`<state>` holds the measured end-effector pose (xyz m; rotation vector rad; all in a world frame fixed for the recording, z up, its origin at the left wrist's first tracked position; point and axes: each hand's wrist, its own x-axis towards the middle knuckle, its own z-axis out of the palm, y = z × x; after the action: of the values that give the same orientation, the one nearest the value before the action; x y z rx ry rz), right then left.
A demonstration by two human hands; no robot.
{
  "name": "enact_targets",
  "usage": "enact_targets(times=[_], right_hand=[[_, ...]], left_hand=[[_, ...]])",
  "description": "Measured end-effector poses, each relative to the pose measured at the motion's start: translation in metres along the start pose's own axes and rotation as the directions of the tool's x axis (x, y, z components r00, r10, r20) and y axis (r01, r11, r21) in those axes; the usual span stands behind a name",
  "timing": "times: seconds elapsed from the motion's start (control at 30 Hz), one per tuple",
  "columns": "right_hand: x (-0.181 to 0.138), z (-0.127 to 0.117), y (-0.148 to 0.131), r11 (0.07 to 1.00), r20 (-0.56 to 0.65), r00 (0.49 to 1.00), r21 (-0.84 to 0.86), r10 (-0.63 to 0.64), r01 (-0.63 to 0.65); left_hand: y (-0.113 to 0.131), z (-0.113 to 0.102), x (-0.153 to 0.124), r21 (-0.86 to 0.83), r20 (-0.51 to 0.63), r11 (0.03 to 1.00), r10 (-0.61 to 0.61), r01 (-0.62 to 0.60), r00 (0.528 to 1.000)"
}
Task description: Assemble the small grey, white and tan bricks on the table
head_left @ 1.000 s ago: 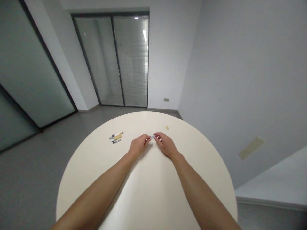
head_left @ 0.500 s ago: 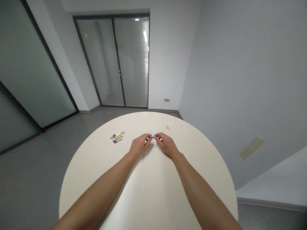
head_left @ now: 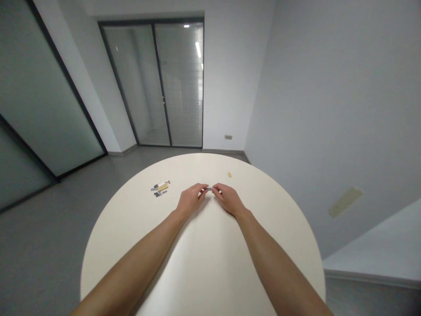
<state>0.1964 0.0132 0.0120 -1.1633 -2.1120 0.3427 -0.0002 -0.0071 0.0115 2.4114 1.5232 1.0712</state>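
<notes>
My left hand (head_left: 191, 200) and my right hand (head_left: 228, 200) meet above the middle of a round cream table (head_left: 210, 263). Their fingertips pinch a small grey plastic brick (head_left: 209, 188) from opposite sides, and the fingers hide most of it. To the left of my left hand lies a small pile of grey, black and tan building bricks (head_left: 160, 188). A single tan brick (head_left: 229, 174) sits alone near the far edge, beyond my right hand.
The table's curved edge surrounds the hands, with grey floor beyond it. A glass double door with blinds (head_left: 154, 83) stands at the back. Frosted glass panels (head_left: 42, 96) line the left side, and a plain wall runs along the right.
My hands have drawn closer together. Less of the grey brick shows between my fingertips than a second ago.
</notes>
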Motion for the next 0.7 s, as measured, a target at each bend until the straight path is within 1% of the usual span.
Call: enact_targets(times=[0.17,0.27,0.43,0.57,0.7], right_hand=[[-0.0004,0.0008,0.0018,1.0,0.023,1.0,-0.002,0.01,-0.01],[-0.0008,0.001,0.0021,1.0,0.034,0.999,-0.003,0.022,-0.022],[-0.0016,0.0007,-0.0003,0.998,0.034,0.998,0.045,0.052,-0.054],[-0.0018,0.0005,-0.0009,0.999,0.029,0.999,0.028,0.035,-0.036],[-0.0014,0.0009,-0.0001,0.999,0.038,0.999,0.029,0.037,-0.038]], left_hand=[[0.0001,-0.0003,-0.0001,-0.013,0.014,0.999,0.03,-0.03,0.999],[0.0007,-0.0009,0.0001,0.013,0.017,1.0,0.023,-0.024,1.0],[-0.0002,-0.0002,0.0001,0.024,0.003,1.0,0.01,-0.01,1.0],[-0.0008,0.0006,-0.0001,0.04,0.01,0.999,-0.002,0.001,1.0],[-0.0011,0.0007,-0.0006,0.03,-0.006,0.999,0.009,-0.009,1.0]])
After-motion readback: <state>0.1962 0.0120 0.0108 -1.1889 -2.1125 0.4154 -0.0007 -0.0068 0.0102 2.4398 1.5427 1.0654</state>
